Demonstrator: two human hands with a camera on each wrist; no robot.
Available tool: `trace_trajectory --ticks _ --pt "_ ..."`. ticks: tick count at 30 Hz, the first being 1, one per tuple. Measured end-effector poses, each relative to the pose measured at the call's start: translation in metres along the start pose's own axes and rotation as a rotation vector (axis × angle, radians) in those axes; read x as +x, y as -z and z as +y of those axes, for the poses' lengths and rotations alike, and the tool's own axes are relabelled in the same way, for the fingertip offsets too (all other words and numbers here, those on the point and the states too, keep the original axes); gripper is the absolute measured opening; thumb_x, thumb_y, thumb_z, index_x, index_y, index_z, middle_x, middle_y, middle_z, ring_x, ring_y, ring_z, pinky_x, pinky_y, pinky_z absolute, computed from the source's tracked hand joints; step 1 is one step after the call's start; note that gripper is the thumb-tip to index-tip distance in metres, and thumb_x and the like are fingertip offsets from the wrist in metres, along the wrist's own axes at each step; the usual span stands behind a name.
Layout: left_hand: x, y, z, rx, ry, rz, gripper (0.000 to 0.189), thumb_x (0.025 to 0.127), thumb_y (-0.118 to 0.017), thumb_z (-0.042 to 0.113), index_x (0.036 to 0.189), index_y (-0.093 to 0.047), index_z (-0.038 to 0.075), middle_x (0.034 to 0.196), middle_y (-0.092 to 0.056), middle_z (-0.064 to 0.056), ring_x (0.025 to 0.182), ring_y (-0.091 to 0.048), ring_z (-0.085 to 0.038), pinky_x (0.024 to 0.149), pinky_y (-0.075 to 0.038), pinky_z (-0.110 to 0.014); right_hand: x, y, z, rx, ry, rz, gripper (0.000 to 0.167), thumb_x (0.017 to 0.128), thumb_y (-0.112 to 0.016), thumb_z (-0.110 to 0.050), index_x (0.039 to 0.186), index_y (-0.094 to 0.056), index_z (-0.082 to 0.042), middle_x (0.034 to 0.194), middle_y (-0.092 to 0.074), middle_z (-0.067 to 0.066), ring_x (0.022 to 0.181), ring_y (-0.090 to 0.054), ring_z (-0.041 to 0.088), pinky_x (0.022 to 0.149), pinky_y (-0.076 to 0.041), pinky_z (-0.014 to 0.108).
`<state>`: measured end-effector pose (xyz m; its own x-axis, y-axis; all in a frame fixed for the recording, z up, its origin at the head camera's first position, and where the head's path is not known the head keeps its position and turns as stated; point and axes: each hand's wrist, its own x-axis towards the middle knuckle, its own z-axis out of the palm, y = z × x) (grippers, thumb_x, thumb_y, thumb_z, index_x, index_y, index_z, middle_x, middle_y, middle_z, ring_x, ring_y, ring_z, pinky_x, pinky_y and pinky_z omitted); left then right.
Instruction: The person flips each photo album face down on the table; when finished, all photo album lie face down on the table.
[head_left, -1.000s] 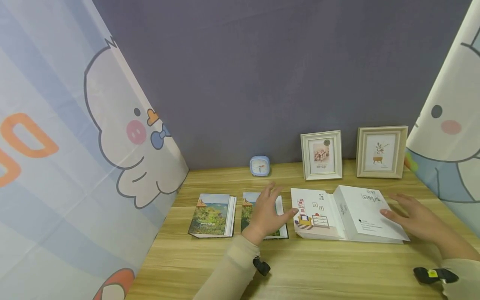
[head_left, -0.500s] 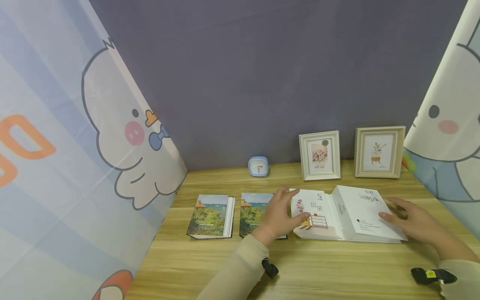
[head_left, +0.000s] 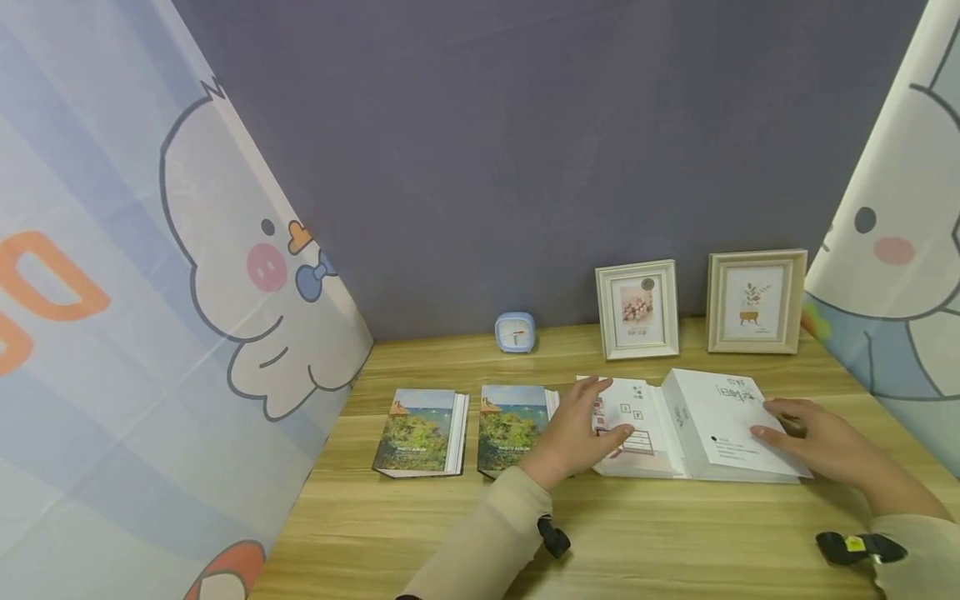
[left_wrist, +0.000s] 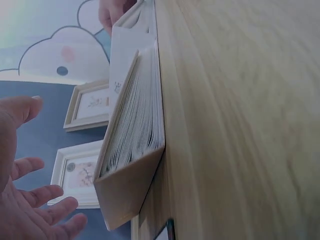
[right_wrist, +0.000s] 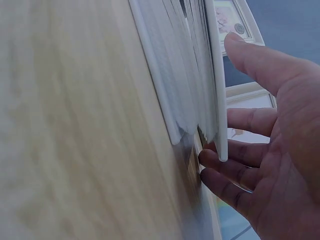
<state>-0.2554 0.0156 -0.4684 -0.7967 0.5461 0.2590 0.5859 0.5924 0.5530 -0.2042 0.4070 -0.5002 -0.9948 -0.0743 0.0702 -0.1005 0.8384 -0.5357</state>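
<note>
Two thick white albums lie side by side on the table: a left white album [head_left: 645, 429] with a furniture drawing, and a right white album [head_left: 731, 425] with dark lettering. My left hand [head_left: 577, 433] hovers over the left one, fingers spread and partly covering its drawing. The left wrist view shows these fingers apart from the album. At the right album's outer edge, my right hand [head_left: 821, 442] has its thumb over the cover. In the right wrist view, fingertips [right_wrist: 207, 155] curl behind the cover's edge. Left of my left hand lies a green-landscape photo album [head_left: 513, 425], partly hidden.
Another landscape photo album [head_left: 416, 429] lies further left on the wooden table [head_left: 360, 525]. Along the back stand a small blue clock [head_left: 515, 332], a cream picture frame [head_left: 673, 310] and a beige picture frame [head_left: 800, 308]. A grey cloth [head_left: 525, 167] hangs behind.
My left hand has moved right, from over the second landscape album to over the left white album. My right hand stays at its album's edge, fingers a little more curled. The view shifts slightly.
</note>
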Motion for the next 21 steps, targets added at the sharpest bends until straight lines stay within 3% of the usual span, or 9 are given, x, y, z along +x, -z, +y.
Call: trace_trajectory --ticks 9,16,21 --pt "0.007 -0.012 0.005 -0.109 -0.012 -0.066 0.070 0.101 -0.066 0.049 0.162 -0.040 0.025 0.160 -0.041 0.001 0.135 -0.052 -0.015 0.108 -0.046 -0.031 0.001 -0.003 0.000 0.000 0.002 0.008 0.078 0.102 -0.068 -0.046 0.140 -0.050 0.020 0.140 -0.045 0.048 0.121 -0.048 0.068 0.093 -0.044 0.075" --pt "0.012 -0.022 0.012 -0.084 -0.009 -0.085 0.070 0.101 -0.066 0.052 0.161 -0.041 0.025 0.158 -0.043 0.004 0.139 -0.048 -0.012 0.110 -0.045 -0.030 -0.001 -0.004 -0.004 -0.007 -0.010 0.011 0.079 0.102 -0.068 -0.048 0.141 -0.050 0.019 0.140 -0.046 0.047 0.120 -0.052 0.065 0.092 -0.047 0.073" --pt "0.015 -0.027 0.019 -0.119 -0.017 -0.099 0.069 0.101 -0.067 0.049 0.161 -0.042 0.023 0.157 -0.044 0.003 0.118 -0.061 -0.009 0.097 -0.050 -0.022 -0.002 -0.005 -0.003 -0.010 -0.002 0.020 0.078 0.101 -0.069 -0.047 0.140 -0.052 0.018 0.138 -0.049 0.046 0.118 -0.055 0.063 0.091 -0.048 0.071"
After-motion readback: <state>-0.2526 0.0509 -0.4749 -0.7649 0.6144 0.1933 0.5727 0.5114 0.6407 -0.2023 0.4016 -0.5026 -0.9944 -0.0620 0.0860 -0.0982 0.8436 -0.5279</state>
